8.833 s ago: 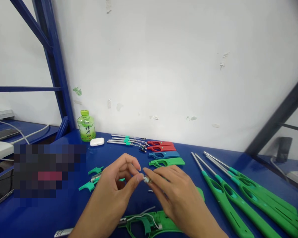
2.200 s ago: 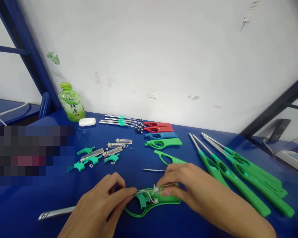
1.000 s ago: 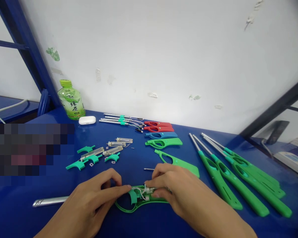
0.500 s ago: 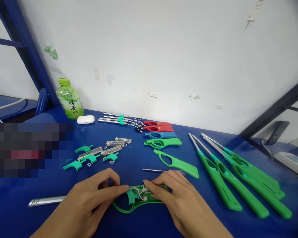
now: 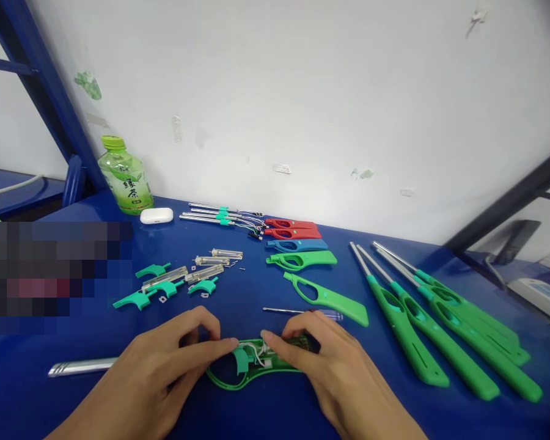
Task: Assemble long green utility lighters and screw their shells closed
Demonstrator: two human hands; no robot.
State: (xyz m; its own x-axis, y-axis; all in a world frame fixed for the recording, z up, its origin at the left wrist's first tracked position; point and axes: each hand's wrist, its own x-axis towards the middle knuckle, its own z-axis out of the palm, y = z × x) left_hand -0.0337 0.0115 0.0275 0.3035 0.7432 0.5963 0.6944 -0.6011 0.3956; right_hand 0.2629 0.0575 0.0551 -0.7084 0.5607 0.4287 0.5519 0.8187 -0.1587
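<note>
Directly before me lies an opened green lighter handle half (image 5: 238,384), its inside facing up. A teal trigger (image 5: 242,360) and white wires (image 5: 258,353) sit in it. My left hand (image 5: 174,360) pinches the upper rim at the handle's left part, thumb and forefinger close together. My right hand (image 5: 323,360) grips the wider right part, its thumb pressing near the wires. From beneath my left forearm a metal lighter tube (image 5: 82,366) sticks out to the left. A screwdriver (image 5: 332,314) lies just beyond my right hand.
Teal triggers (image 5: 204,285) and clear fuel tanks (image 5: 204,274) lie at left. Behind are metal tubes with wires (image 5: 206,216) and red handle shells (image 5: 293,233); a loose green shell (image 5: 327,299) is nearer. Several assembled green lighters (image 5: 444,330) lie right. A tea bottle (image 5: 126,180) stands back left.
Both hands keep their hold on the handle half, with the right thumb shifted slightly. The whole view has tilted a little; nothing on the table has been taken up.
</note>
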